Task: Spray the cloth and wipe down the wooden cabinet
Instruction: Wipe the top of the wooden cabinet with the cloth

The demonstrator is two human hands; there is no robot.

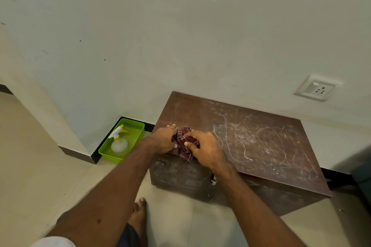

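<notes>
Two grips: left hand (163, 139), right hand (207, 151) curling round maroon checked cloth (183, 143), likely bunching wiping pad, left end of brown wooden cabinet (261, 138).

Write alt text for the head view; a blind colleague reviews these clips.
The left hand and right hand grip a bunched maroon cloth at the front left edge of a low wooden cabinet whose top bears white scribbles. A spray bottle sits in a green basket on the floor beside it.
</notes>
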